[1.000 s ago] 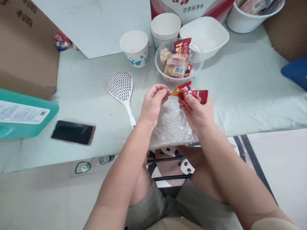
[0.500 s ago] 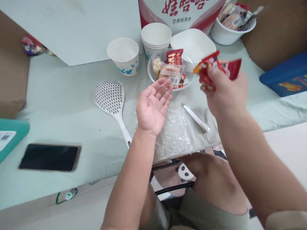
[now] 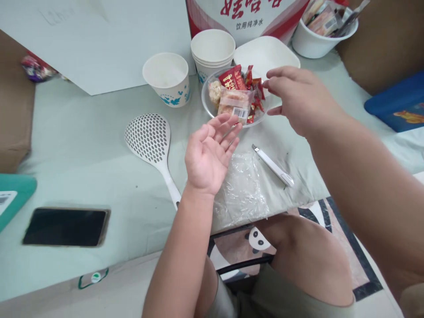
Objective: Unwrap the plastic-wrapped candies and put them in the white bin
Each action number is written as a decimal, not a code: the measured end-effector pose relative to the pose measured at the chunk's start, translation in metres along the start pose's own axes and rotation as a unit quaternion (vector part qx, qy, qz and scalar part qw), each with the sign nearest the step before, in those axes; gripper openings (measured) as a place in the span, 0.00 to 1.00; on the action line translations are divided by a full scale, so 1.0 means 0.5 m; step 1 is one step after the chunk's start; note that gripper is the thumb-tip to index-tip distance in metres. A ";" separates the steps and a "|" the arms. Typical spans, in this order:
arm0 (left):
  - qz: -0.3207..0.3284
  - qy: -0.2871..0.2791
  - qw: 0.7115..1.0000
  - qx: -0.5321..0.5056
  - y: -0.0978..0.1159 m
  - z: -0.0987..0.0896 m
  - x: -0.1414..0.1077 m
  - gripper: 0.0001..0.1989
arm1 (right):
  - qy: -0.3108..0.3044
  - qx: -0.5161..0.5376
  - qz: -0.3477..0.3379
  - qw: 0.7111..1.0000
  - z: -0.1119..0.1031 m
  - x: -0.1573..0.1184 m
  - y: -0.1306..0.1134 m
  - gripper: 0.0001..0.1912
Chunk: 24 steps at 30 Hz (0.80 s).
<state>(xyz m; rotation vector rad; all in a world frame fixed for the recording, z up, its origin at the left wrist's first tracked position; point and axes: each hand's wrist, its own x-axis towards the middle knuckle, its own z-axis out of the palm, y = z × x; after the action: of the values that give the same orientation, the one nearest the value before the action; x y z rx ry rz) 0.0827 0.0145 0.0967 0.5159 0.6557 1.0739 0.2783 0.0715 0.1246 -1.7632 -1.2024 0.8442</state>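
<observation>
Hovering the right hand (image 3: 294, 95), fingers (image 3: 278, 83) released, beside the clear bowl (image 3: 206, 105) of wrapped snacks (image 3: 235, 100) on the bench (image 3: 82, 150); holding the left hand (image 3: 209, 154) palm up, fingers open and empty, nearby.

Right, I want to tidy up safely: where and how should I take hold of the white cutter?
I'd pinch the white cutter across the long sides of its handle, coming from above and the right: it lies flat, and its metal tip points away, toward the clear bowl.
</observation>
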 end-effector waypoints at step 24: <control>0.058 -0.030 0.630 0.774 -0.016 -0.063 -0.006 0.27 | 0.038 0.051 -0.060 0.996 0.045 -0.277 0.125 0.22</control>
<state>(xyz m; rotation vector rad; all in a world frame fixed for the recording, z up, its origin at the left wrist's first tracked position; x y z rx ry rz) 0.0645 0.0106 0.0698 2.0977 1.4375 0.3103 0.2391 -0.0664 0.0696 -1.6110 -1.1811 0.7477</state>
